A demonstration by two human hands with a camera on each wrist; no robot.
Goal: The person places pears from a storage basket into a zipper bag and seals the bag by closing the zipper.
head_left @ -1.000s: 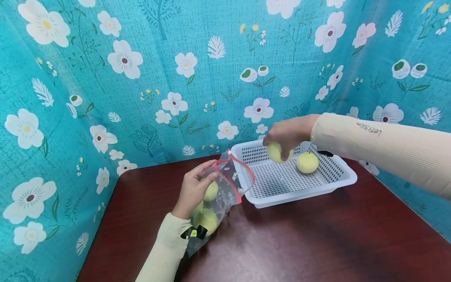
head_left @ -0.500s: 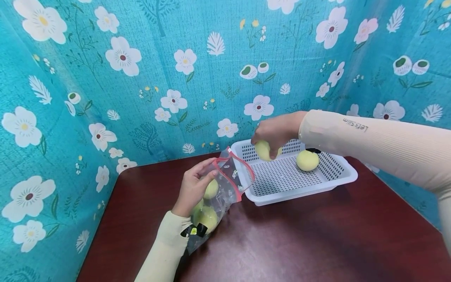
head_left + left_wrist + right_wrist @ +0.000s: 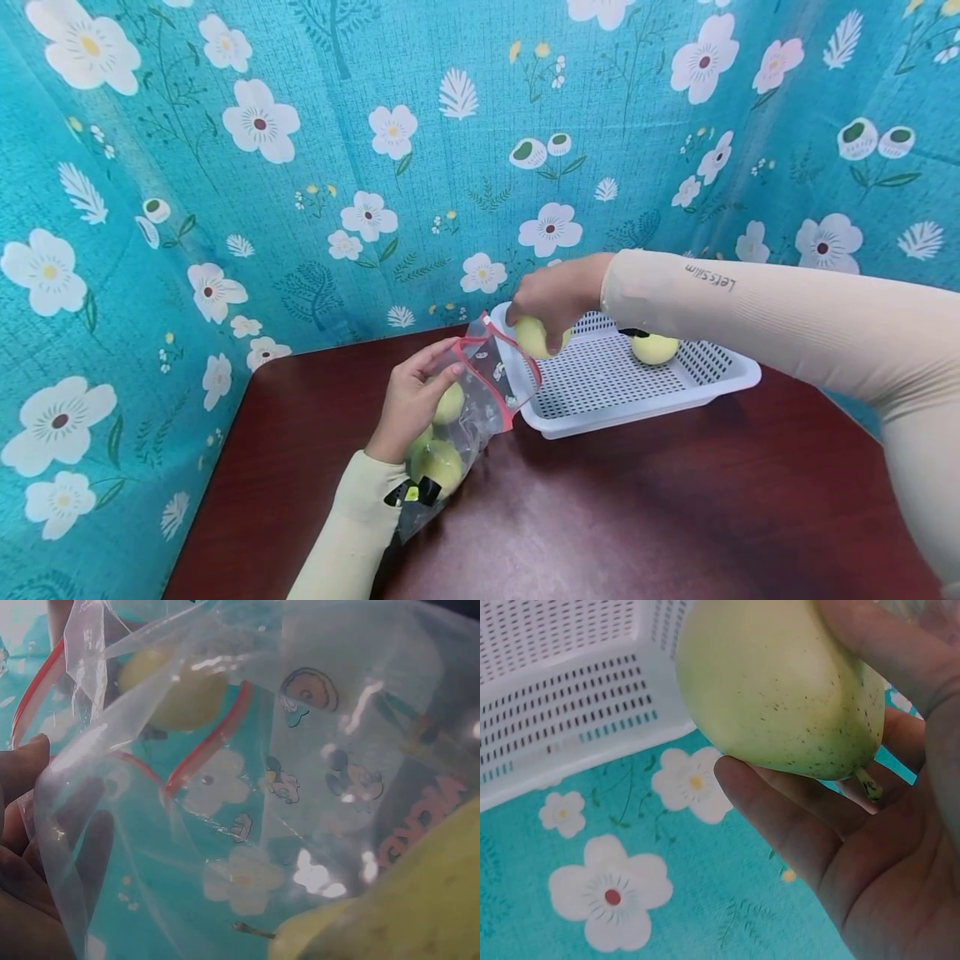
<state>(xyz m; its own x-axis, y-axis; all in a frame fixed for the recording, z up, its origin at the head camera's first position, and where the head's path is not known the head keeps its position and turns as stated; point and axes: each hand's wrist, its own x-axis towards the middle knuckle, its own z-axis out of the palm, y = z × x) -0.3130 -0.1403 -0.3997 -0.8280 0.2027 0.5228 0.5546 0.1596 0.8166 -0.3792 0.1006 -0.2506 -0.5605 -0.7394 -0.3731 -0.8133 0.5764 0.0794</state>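
Nearing pear: the held pear (image 3: 532,338) is now further left than a second ago, right of centre, over the basket's left end.
Right hand (image 3: 553,293): curled round that pear, thumb on the near side.
Bag (image 3: 476,410): centre of the frame, red mouth (image 3: 491,387) parted as before; the pear overlaps its edge, but contact I cannot tell.
Left hand (image 3: 411,402): pinching the bag near its mouth, hardly shifted.
Bagged pears (image 3: 437,468): lower centre, seen through the plastic.
Basket (image 3: 645,411): right of centre, one loose pear (image 3: 655,351) showing.
Meaning: the transfer seems partway, this pear not yet inside.
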